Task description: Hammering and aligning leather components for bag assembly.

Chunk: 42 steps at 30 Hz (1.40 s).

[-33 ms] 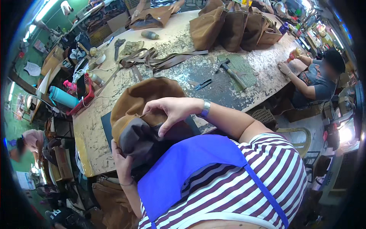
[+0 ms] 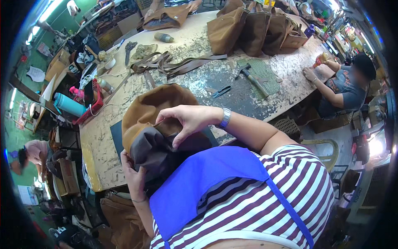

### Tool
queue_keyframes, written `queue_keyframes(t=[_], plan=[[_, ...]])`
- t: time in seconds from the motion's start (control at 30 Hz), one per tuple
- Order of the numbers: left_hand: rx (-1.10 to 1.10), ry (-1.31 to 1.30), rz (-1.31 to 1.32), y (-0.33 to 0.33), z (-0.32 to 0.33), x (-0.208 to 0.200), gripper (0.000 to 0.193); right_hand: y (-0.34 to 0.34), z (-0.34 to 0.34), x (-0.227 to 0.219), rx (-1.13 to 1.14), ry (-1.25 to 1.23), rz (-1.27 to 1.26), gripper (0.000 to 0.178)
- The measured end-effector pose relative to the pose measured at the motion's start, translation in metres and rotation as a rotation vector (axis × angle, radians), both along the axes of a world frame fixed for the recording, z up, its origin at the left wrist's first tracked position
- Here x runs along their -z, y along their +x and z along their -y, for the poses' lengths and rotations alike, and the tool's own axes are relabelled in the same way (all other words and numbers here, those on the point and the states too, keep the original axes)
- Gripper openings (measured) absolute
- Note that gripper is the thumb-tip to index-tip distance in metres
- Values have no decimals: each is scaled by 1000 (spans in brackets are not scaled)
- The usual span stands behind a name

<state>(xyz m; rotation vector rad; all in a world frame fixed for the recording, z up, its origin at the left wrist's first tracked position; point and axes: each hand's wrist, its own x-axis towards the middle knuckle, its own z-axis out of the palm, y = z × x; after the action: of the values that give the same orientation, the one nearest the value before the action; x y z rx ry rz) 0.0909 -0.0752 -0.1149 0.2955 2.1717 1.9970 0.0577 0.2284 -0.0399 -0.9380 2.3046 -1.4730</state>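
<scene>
A brown leather bag (image 2: 170, 94) with a dark grey lining (image 2: 148, 146) lies bunched at the table's near edge, against my blue apron. My left hand (image 2: 133, 176) holds its left side, fingers and thumb closed on the rim where brown meets grey. My right hand (image 2: 188, 122) reaches over from the right, its bent fingers at the bag's edge and its thumb lower down against the dark part. Folds hide some of the right fingertips. A dark flat sheet (image 2: 117, 135) shows partly under the bag.
Beyond the bag lie blue-handled snips (image 2: 221, 91), a hammer (image 2: 253, 81) on a green mat (image 2: 269, 78) and brown straps (image 2: 166, 66). Several finished-looking bags (image 2: 226, 31) stand at the back. A red basket (image 2: 96, 97) and turquoise bottle (image 2: 70, 106) are left; a co-worker (image 2: 348, 87) sits right.
</scene>
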Motion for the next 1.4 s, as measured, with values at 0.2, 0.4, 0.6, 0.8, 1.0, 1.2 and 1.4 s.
queue_keyframes(t=[0.2, 0.4, 0.6, 0.8, 1.0, 1.2, 1.4], plan=[[-382, -678, -620, 14, -12, 9, 52, 14, 1, -13, 58, 55, -223, 60], [-276, 182, 48, 10, -41, -4, 45, 16, 3, -10, 44, 33, -232, 59], [-91, 317, 177, 5, -26, 4, 55, 22, -8, -10, -101, 98, -128, 58], [-160, 93, -29, 15, -22, -27, 60, 22, -19, -10, 152, 135, -234, 47], [-423, -293, -285, 3, 4, -20, 44, -1, -45, 6, 664, 119, -707, 25], [-717, -173, -696, -10, -17, -38, 35, -20, -42, 39, 811, -403, -438, 31], [-339, 356, 345, -3, 1, 32, 37, -19, -48, 86, 699, -206, 365, 22]])
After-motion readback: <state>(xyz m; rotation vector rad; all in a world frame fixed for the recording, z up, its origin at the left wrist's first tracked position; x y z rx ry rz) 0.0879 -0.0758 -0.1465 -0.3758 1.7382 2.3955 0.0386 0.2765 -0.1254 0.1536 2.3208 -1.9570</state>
